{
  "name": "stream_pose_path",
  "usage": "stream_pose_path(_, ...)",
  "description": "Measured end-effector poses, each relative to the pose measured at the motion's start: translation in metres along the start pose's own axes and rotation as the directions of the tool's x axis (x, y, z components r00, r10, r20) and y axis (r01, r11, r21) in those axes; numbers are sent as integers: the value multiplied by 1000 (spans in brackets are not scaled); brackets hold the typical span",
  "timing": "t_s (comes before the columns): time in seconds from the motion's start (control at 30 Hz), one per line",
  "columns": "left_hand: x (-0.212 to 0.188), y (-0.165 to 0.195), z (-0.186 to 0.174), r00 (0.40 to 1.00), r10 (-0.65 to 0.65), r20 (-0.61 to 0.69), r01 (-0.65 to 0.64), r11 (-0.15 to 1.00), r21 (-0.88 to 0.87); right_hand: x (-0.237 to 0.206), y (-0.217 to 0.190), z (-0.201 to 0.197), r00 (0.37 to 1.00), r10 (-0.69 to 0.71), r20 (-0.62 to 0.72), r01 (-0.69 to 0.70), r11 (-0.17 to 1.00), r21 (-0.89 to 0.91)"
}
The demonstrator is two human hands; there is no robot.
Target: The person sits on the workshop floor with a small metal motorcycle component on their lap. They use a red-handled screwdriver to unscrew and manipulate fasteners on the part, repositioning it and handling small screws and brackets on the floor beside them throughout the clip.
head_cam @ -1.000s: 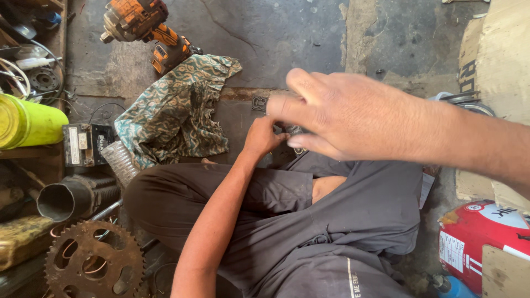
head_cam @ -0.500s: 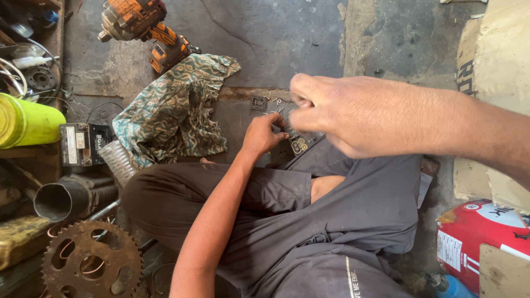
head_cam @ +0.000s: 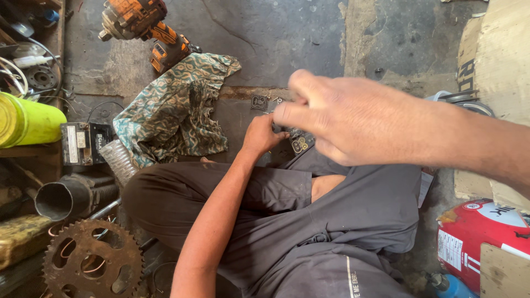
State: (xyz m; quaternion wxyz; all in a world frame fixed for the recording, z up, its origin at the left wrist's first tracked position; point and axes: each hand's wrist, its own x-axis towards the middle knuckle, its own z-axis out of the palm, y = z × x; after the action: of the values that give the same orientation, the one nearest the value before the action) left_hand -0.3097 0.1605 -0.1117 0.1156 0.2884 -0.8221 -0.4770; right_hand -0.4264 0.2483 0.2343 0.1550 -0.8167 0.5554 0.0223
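Grey concrete floor [head_cam: 265, 33], small metal part [head_cam: 300, 144] by left hand [head_cam: 264, 135], right hand [head_cam: 353, 124], finger grip unclear.

Hands: two, left hand [head_cam: 264, 134], right hand [head_cam: 353, 118]. Orange impact driver [head_cam: 144, 27]: one. Patterned cloth [head_cam: 176, 107]: one. Rusty sprocket [head_cam: 93, 259]: one. Yellow-green cylinder [head_cam: 27, 118]: one. Metal pipe [head_cam: 61, 197]: one. Small battery [head_cam: 83, 143]: one. Red canister [head_cam: 486, 243]: one.
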Motion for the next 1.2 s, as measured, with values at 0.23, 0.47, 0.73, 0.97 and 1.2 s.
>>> stream_pose_path(0.23,-2,4,-3,1000,-12,12,12,1000,-13,-3,10,-1,968,164,192,-107,955,-278)
stream_pose_path(0.47,-1,6,-4,999,-33,35,33,999,-6,-7,9,2,998,-17,-59,12,997,-72)
stream_pose_path(0.73,-1,4,-3,999,45,4,-45,999,-13,-12,17,2,974,-139,-180,175,964,201)
stream_pose_path(0.97,0,4,-4,998,66,-9,-66,998,-10,-18,46,64,903,96,-418,247,680,690)
stream_pose_path(1.2,3,1,-4,998,57,-8,-57,998,-17,-1,36,140,812,435,-388,-237,854,463)
